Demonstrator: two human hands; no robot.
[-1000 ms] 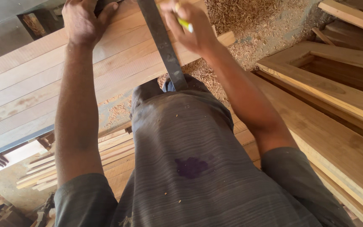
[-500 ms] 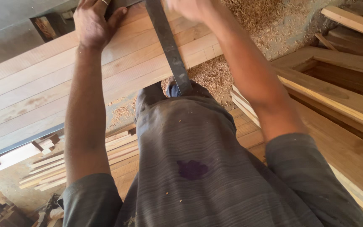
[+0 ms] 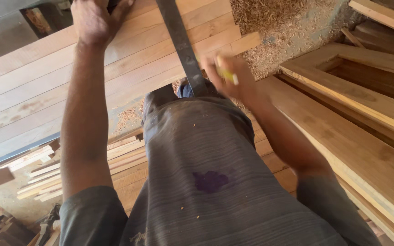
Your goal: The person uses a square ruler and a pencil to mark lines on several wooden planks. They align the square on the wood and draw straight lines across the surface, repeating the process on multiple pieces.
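The left hand (image 3: 97,20) lies flat on the joined wooden panel (image 3: 69,82) of pale boards. A dark metal straightedge (image 3: 182,45) runs across the panel toward the body. The right hand (image 3: 228,75) (blurred) grips a yellow pencil (image 3: 228,75) beside the straightedge's near end. Wood shavings (image 3: 274,27) cover the floor beyond; a wooden frame (image 3: 356,86) lies at right.

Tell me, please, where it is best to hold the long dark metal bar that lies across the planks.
Probably grip the metal bar at its near end, from the person's side. It lies flat on the planks, and that end juts past their edge, so fingers can close under it. The left hand presses the planks, while the right hand is nearest.
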